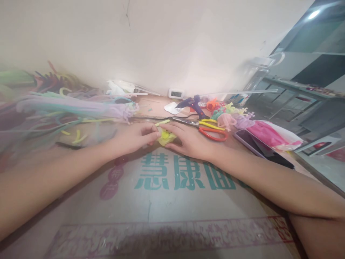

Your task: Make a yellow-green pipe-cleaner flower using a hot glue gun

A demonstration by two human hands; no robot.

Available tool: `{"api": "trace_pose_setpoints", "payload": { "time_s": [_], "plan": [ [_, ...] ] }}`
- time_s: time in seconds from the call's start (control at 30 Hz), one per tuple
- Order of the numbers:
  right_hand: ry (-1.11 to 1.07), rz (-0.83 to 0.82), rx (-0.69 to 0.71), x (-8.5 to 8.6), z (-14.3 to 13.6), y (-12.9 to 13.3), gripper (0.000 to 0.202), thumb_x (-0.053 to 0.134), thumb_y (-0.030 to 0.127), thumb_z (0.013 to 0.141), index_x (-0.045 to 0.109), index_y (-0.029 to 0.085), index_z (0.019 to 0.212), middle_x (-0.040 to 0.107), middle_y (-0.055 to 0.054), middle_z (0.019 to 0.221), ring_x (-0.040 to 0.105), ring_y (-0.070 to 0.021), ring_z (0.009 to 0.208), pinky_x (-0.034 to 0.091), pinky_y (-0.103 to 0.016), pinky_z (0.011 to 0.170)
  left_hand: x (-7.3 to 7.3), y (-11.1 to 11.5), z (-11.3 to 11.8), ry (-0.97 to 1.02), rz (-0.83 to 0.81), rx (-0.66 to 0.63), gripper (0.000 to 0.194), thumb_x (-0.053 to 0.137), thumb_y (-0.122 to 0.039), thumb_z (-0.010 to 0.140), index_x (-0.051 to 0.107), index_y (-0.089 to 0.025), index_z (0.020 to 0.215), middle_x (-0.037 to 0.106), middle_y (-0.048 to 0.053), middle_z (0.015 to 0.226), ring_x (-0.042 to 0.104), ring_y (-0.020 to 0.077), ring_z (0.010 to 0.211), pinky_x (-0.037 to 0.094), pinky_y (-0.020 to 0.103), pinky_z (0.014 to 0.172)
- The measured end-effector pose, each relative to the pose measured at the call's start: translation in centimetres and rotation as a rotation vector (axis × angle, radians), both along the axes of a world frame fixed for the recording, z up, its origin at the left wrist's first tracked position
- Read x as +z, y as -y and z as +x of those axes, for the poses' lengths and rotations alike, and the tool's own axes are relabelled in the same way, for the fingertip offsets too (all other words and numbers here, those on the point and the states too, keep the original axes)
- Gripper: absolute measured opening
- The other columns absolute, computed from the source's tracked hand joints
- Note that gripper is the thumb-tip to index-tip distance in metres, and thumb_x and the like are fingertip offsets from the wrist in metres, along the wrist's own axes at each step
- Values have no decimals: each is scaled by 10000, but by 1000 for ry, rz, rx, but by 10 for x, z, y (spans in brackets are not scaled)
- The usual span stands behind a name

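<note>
Two bare hands meet at the middle of a cardboard sheet [161, 212] printed with large teal characters, working a small yellow-green fuzzy piece [166, 137] that sits between them on the board. At far left, a blurred heap of pastel pipe cleaners [72, 108] in lilac, green and yellow runs toward the centre, its count impossible to make out; a few loose yellow bits lie just below it. The left hand [134, 137] comes in from the lower left with its fingers curled and its fingertips pinching the near side of the yellow-green piece. That piece looks soft and bunched, a bright lime at its middle, with one pale yellow stem [162, 123] poking up behind it; much of its shape is hidden by the fingers. The right hand [190, 141] lies flatter, fingers stretched leftward and closed over the piece's other side, so both hands grip the same item. Just beyond the right hand lies one pair of scissors [208, 129] with red and yellow handles, and behind them one purple glue gun [194, 104] stands tilted on its rest. One small white digital display [175, 94] sits against the wall. Further right, a cluster of finished fuzzy shapes [231, 115] in orange, green, pink and lilac is too blurred to count, beside one pink bag [269, 135] and one phone [249, 142], partly cut off by the bag.
</note>
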State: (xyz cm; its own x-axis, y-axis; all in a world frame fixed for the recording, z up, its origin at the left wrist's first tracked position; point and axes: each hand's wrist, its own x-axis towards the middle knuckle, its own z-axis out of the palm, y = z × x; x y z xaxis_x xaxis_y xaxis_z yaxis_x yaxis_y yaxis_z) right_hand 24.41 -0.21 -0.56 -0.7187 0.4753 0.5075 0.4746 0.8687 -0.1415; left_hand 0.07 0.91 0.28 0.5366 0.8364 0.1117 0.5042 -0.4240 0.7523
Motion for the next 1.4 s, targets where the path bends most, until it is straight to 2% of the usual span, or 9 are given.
{"api": "trace_pose_setpoints", "payload": {
  "time_s": [0.33,0.43,0.63,0.8,0.93,1.03,1.17,1.4],
  "plan": [
    [-9,-46,-20,0,0,0,619,654,334,960,437,216,1528,637,-153,1374,640,-292,1230,553,-498,1041,-1,-2,-3,41,-24,-25,450,515,-606,963,606,-194,808,634,1,759,563,147,695,420,258,660],
    [-13,-83,-50,2,0,0,621,652,338,958,437,224,1529,624,-151,1406,636,-303,1254,545,-514,1053,0,-1,-2,101,-77,5,423,508,-568,976,598,-191,806,624,2,760,567,146,689,429,264,655],
    [-14,-105,-62,3,-1,0,621,651,317,946,441,205,1520,625,-158,1426,618,-313,1303,522,-527,1091,-1,-2,-1,156,-148,-7,219,601,-426,925,631,-209,923,640,-20,765,590,144,714,439,258,670],
    [-12,-86,-43,1,0,-1,611,638,311,954,436,179,1515,613,-173,1440,618,-306,1306,522,-519,1093,-2,-4,-1,144,-164,-22,255,630,-454,916,642,-199,917,638,-21,756,573,131,688,422,254,654],
    [-24,-61,-28,0,1,-2,626,650,303,944,424,222,1522,623,-149,1430,628,-300,1291,533,-509,1078,-1,-3,-1,156,-186,-32,270,639,-467,910,632,-198,913,629,-23,742,569,130,667,424,251,635],
    [-64,-55,-20,0,0,-1,616,667,311,936,435,233,1502,638,-132,1410,643,-289,1265,550,-478,1050,-1,-3,-1,148,-165,-16,226,614,-423,915,601,-203,867,629,-29,737,568,124,651,417,242,618],
    [-65,-102,-51,2,-1,0,531,679,319,927,500,216,1416,681,-124,1323,686,-278,1161,576,-455,978,-1,-2,0,42,-73,27,176,578,-366,904,600,-206,834,645,-30,721,572,131,635,422,242,615],
    [-61,-103,-53,3,-2,1,503,684,310,919,525,210,1386,693,-127,1296,689,-273,1153,573,-448,967,-2,-1,0,16,-22,54,250,586,-449,890,622,-207,838,663,-23,717,590,143,635,451,249,626]
  ]
}}
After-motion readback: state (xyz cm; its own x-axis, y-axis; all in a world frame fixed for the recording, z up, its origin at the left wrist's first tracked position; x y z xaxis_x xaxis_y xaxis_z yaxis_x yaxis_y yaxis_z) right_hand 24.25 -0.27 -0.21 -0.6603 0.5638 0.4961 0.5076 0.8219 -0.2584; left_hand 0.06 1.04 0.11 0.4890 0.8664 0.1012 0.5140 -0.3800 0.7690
